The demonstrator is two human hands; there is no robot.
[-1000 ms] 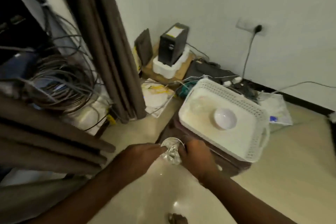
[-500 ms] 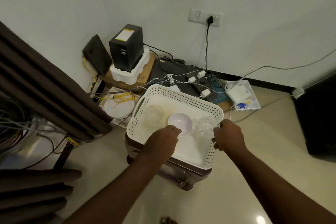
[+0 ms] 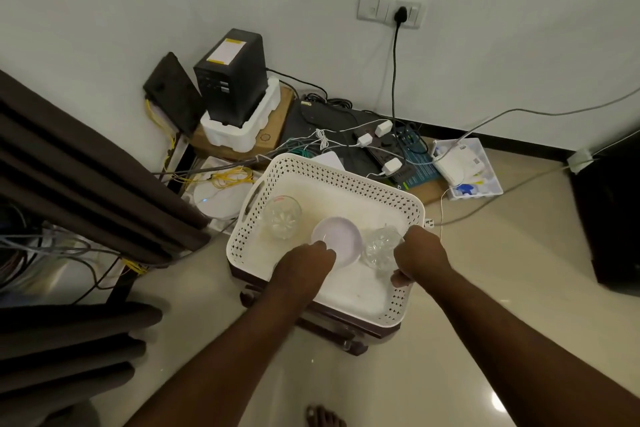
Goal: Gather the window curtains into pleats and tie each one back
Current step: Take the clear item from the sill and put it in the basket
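A dark brown curtain (image 3: 86,163) hangs in folds at the left, and more brown curtain folds (image 3: 69,340) lie along the lower left; neither hand touches them. Both hands are over a white perforated basket (image 3: 332,170) on a low dark stool. My left hand (image 3: 304,263) has its fingers curled on the near rim of a white bowl (image 3: 341,236). My right hand (image 3: 419,256) reaches over the basket's right rim, thumb and fingers around a clear glass (image 3: 379,248). A second clear glass (image 3: 282,217) stands at the basket's left end.
Against the wall stand a black box in white foam (image 3: 232,90), a power strip with white plugs (image 3: 377,146) and tangled cables. A white tray (image 3: 467,166) lies at the right, a dark cabinet (image 3: 609,218) at the far right. My bare foot (image 3: 323,416) is below.
A second ago both hands held the clear glass above the floor. It now sits in the basket under my right hand, and my left hand has gone to the bowl. The view swung right.
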